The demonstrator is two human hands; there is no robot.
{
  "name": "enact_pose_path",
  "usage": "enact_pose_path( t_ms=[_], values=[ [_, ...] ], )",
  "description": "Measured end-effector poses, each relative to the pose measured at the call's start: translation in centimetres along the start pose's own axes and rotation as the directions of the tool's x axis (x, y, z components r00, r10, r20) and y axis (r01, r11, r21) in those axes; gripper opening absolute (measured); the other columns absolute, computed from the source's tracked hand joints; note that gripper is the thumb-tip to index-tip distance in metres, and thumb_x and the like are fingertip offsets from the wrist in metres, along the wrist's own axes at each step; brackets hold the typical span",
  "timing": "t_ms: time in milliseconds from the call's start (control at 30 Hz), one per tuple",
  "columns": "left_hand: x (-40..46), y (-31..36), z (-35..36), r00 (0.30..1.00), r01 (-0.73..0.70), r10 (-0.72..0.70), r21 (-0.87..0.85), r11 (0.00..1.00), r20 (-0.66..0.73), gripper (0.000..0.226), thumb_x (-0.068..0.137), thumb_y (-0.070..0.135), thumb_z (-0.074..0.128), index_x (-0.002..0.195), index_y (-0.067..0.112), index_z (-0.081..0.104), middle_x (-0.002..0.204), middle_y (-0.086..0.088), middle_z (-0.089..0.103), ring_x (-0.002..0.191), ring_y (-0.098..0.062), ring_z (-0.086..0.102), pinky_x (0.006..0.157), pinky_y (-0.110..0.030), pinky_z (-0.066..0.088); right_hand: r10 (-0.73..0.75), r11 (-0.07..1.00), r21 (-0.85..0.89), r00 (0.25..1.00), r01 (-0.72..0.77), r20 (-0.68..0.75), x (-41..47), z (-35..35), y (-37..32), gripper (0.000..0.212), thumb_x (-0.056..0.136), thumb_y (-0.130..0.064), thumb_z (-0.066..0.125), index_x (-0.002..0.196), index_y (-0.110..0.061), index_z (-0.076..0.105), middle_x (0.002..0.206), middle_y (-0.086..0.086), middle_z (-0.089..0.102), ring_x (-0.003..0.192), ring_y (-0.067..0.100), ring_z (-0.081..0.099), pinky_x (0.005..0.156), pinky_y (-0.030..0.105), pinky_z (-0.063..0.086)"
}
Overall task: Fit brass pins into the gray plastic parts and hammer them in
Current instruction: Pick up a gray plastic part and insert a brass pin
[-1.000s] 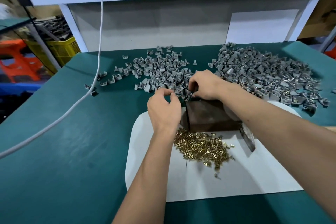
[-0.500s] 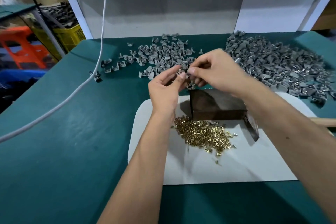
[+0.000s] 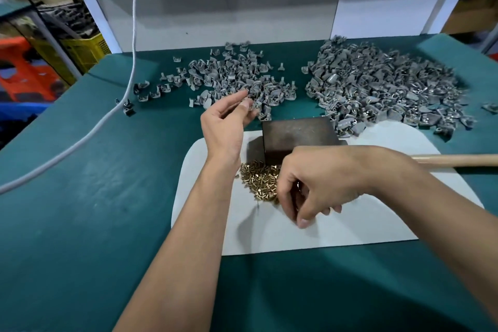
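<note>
My left hand (image 3: 225,122) hovers at the near edge of the left pile of gray plastic parts (image 3: 229,75), thumb and fingers pinching one small gray part (image 3: 254,107). Nearer me, my right hand (image 3: 312,186) is curled down over the heap of brass pins (image 3: 257,178) on the white mat (image 3: 377,224). Its thumb and forefinger pinch at a pin, and the hand hides the heap's right side. A dark metal block (image 3: 296,131) stands on the mat between the hands. Out from behind my right forearm runs the wooden hammer handle (image 3: 458,160), its head hidden.
A larger pile of gray parts (image 3: 385,91), some showing metal, fills the back right of the green table (image 3: 94,210). A white cable (image 3: 107,121) hangs across the left side. Beyond the left edge are a yellow crate (image 3: 86,48) and an orange stool (image 3: 27,73). A white panel closes the back.
The hands were together above the block, both on a gray part. My right hand has dropped back to the pin heap; my left stays near the pile.
</note>
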State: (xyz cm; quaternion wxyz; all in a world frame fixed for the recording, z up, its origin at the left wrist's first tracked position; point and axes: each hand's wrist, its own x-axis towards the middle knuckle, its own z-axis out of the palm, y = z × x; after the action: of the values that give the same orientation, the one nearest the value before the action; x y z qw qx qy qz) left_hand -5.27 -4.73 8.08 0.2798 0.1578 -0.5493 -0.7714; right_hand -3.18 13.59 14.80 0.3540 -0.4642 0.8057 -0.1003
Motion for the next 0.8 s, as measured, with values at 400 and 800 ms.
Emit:
enact_pose_path(
  t_ms=[400,800],
  values=[
    [-1.7,1.5,1.0,0.912,-0.037,0.066,-0.078,0.996,0.405,0.029,0.081,-0.009,0.073,0.107,0.006,0.073,0.100,-0.014,0.078,0.095,-0.028,0.073,0.094,-0.050,0.059,0.062,0.846,0.295,0.467,0.445,-0.882,0.4,-0.3,3.1,0.009,0.092,-0.009,0.073,0.091,-0.018,0.074,0.069,-0.007,0.068,0.056,0.005,0.060,0.054,0.018,0.048],
    [-2.2,1.0,1.4,0.829,-0.038,0.031,0.002,0.999,0.558,0.039,0.066,0.008,0.085,0.104,0.007,0.076,0.093,-0.008,0.078,0.090,-0.020,0.071,0.089,-0.034,0.061,0.243,0.897,0.276,0.137,0.344,-0.960,2.2,0.9,4.3,0.008,0.092,-0.013,0.072,0.095,-0.021,0.074,0.092,-0.005,0.072,0.090,0.006,0.065,0.085,0.023,0.051]
  ],
)
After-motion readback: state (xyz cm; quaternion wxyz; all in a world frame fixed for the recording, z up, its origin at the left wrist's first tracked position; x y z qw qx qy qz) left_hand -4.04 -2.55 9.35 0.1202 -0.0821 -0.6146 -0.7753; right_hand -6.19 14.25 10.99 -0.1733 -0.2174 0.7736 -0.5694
